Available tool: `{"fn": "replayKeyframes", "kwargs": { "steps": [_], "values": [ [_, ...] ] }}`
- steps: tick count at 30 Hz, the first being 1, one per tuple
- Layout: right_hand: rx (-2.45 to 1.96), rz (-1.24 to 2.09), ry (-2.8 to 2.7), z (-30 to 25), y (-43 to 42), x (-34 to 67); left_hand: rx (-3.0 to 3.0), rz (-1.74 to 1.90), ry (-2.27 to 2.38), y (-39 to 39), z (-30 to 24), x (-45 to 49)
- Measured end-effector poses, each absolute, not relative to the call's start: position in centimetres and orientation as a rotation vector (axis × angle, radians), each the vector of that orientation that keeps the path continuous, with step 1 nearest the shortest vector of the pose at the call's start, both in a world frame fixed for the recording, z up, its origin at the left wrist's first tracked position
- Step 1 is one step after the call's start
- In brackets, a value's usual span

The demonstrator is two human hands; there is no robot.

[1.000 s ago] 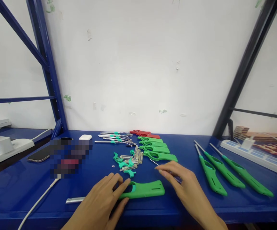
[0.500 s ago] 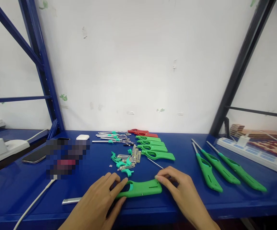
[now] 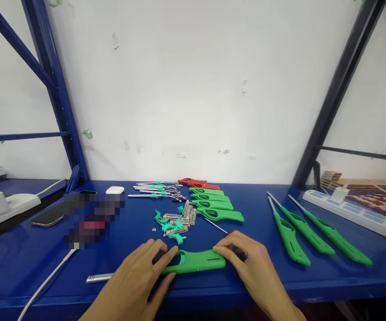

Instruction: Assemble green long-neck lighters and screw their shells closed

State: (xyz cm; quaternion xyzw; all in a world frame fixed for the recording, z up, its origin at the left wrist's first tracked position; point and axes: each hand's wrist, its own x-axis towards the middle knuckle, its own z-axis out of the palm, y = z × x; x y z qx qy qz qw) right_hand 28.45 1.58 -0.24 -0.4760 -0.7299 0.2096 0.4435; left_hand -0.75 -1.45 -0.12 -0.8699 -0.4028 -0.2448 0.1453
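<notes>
A green plastic lighter body [image 3: 196,261] lies near the front edge of the blue shelf [image 3: 330,278], its metal tube [image 3: 97,278] sticking out to the left. My left hand [image 3: 139,278] grips its trigger end, thumb and fingers closed round it. My right hand [image 3: 246,258] pinches the other end with curled fingers. A thin metal rod with a red tip [image 3: 217,226] lies just beyond my right hand.
Behind lie a heap of small teal and metal parts [image 3: 174,220], metal tubes [image 3: 154,191], a stack of green shells [image 3: 215,206] and a red one [image 3: 198,183]. Three finished green lighters [image 3: 308,232] lie right, by a power strip [image 3: 356,214]. A phone [image 3: 47,216], earbud case [image 3: 114,190] and cable [image 3: 49,281] are left.
My right hand moved left from the thin rod onto the right end of the green lighter body and closed on it. My left hand kept its grip.
</notes>
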Motion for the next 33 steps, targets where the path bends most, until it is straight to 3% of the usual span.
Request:
{"fn": "replayKeyframes", "kwargs": {
  "steps": [33],
  "values": [
    [-1.044,0.389,-1.915,0.1,0.3,28.4,-2.536,-0.629,-1.178,-1.1,-1.3,-1.4]
  ]
}}
